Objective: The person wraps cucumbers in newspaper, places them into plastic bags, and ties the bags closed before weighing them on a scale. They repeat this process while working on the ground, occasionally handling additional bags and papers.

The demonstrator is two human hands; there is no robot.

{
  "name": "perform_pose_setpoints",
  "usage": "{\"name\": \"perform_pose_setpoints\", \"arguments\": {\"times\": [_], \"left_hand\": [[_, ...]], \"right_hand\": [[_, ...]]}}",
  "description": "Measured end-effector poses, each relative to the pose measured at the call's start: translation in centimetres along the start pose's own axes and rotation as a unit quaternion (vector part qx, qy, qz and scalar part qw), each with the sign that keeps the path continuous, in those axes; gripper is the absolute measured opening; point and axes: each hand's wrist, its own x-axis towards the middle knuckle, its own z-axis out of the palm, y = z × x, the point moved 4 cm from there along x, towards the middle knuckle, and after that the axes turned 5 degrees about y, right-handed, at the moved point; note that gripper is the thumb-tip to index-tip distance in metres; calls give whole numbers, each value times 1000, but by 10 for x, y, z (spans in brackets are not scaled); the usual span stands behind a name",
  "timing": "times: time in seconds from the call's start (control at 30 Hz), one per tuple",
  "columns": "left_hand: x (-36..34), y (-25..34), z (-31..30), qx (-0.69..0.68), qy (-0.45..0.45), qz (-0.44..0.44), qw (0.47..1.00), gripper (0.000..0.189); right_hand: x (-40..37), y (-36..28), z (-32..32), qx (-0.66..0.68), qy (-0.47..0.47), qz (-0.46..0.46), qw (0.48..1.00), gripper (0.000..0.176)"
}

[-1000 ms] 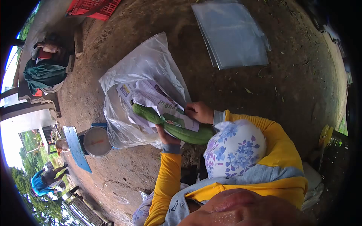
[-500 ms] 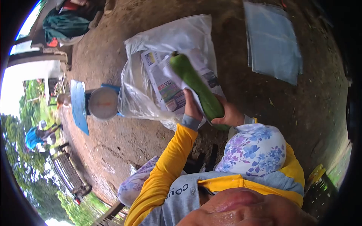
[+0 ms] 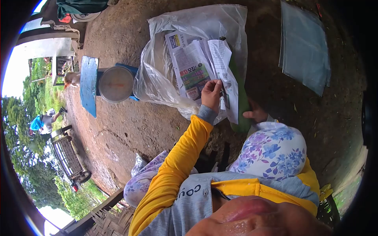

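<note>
A long green gourd (image 3: 243,98) lies lengthwise in front of me, its left side and most of its upper part covered by a loose sheet of newspaper (image 3: 226,72). My left hand (image 3: 211,93) pinches the near left edge of that sheet between thumb and fingers. Around the gourd's right side, near its lower end, my right hand (image 3: 256,111) is wrapped, with the thumb on top and the other fingers mostly hidden. Beneath and to the left, more newspaper (image 3: 193,63) rests on a large clear plastic bag (image 3: 155,69).
Clear plastic sheets (image 3: 303,43) lie on the dirt ground at right. To the left, a round container (image 3: 115,83) stands on something blue beside a blue board (image 3: 89,84). Farther off are a person in blue (image 3: 37,123) and a wheeled cart (image 3: 65,153).
My left hand has left the gourd's side and now grips the newspaper's edge. The sheet has come over the gourd, which is turned more upright in view. The camera view has shifted.
</note>
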Motion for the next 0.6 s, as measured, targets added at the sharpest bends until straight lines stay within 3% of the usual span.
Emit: {"name": "perform_pose_setpoints", "arguments": {"times": [0.1,0.13,0.17,0.2,0.23,0.33,0.43,0.5,0.53,0.6], "left_hand": [[-24,15,11,55,-2,160,986,60],[-29,12,14,125,-7,241,962,94],[-43,22,21,242,21,331,912,97],[-46,25,20,226,42,292,929,96],[-46,28,15,210,64,252,943,95],[-50,46,10,135,60,285,947,84],[-46,48,0,67,77,269,958,67],[-34,42,-9,11,87,230,969,61],[-33,33,-13,-5,108,190,976,49],[-24,11,-29,-23,119,174,977,45]], "right_hand": [[2,4,5,-22,6,-9,1000,80],[7,6,11,-44,10,-33,998,81],[11,6,17,-66,15,-58,996,82],[14,8,22,-42,4,-28,999,87],[17,3,27,-51,4,-62,997,87],[32,-18,47,-80,0,-154,985,91],[41,-30,59,-69,50,-146,986,90],[45,-20,56,-138,33,-106,984,89],[47,-13,52,-174,28,-87,981,89],[48,1,45,-110,4,-38,993,87]]}}
